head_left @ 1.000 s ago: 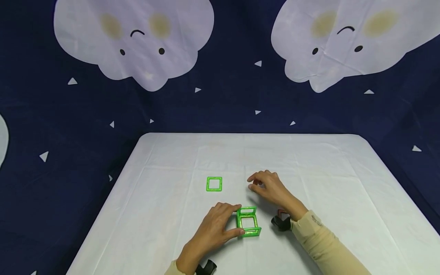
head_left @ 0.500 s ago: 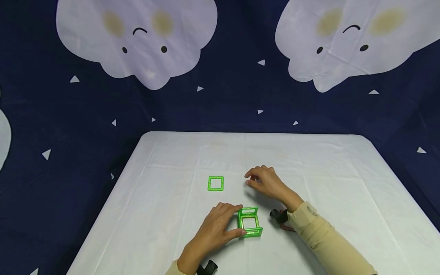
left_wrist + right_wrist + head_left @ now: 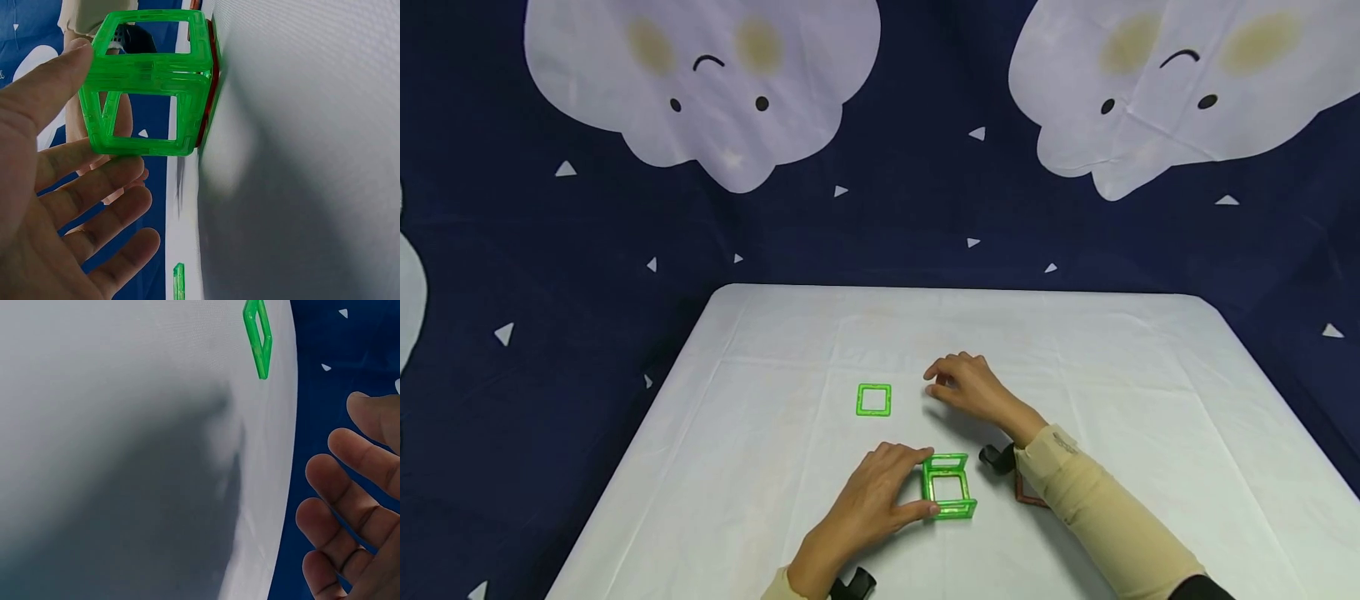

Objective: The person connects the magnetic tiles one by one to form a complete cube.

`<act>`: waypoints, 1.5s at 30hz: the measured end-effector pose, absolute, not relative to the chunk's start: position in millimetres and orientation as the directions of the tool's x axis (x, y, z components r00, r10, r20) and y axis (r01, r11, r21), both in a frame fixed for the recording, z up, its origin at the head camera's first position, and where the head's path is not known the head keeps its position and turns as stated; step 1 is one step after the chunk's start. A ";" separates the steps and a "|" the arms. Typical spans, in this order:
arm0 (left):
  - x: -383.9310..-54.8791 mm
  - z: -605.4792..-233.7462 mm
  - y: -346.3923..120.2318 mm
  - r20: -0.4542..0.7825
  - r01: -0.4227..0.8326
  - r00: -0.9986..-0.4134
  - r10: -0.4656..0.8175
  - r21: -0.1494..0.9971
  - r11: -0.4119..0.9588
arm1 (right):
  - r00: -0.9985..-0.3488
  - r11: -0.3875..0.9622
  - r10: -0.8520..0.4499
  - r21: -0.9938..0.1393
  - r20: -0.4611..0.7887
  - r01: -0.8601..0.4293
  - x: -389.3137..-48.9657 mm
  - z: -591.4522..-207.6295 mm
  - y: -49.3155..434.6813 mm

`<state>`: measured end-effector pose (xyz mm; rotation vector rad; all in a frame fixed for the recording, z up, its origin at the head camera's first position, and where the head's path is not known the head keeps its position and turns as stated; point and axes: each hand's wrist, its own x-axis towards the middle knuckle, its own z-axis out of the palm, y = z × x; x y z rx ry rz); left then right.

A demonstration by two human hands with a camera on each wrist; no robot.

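On the white table [image 3: 760, 433], the left hand [image 3: 867, 493] pinches a translucent green, red-based box [image 3: 147, 66]; the right hand [image 3: 972, 388], fingers loose, has a green square [image 3: 874, 387] at its nine o'clock.

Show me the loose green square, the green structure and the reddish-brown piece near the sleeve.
Loose green square [image 3: 874, 412]: head view, on its near edge.
Green structure [image 3: 147, 65]: left wrist view, on the bar where two panels meet.
Reddish-brown piece [image 3: 1032, 502]: head view, on its near edge.
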<state>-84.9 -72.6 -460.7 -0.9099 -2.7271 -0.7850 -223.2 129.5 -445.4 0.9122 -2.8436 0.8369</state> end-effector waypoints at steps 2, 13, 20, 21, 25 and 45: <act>-85.0 -460.8 -72.8 0.311 0.600 -0.800 0.514 0.426 0.677 | -0.822 0.681 -0.533 -0.476 0.201 -0.557 -226.9 -446.6 127.0; -86.3 -460.5 -73.4 0.323 0.610 -0.792 0.518 0.412 0.677 | -0.804 0.658 -0.561 -0.483 0.197 -0.577 -239.0 -448.7 114.4; -86.3 -461.4 -74.5 0.312 0.605 -0.796 0.519 0.414 0.680 | -0.809 0.661 -0.557 -0.491 0.186 -0.568 -246.6 -451.1 104.1; -86.2 -461.4 -74.7 0.307 0.603 -0.798 0.518 0.417 0.680 | -0.808 0.660 -0.561 -0.490 0.181 -0.569 -247.6 -451.8 102.4; -86.1 -461.3 -74.9 0.298 0.595 -0.804 0.515 0.427 0.681 | -0.796 0.660 -0.584 -0.477 0.159 -0.580 -250.7 -453.8 95.5; -86.2 -460.1 -74.3 0.308 0.608 -0.794 0.525 0.414 0.677 | -0.772 0.657 -0.632 -0.483 0.064 -0.578 -259.0 -464.9 75.8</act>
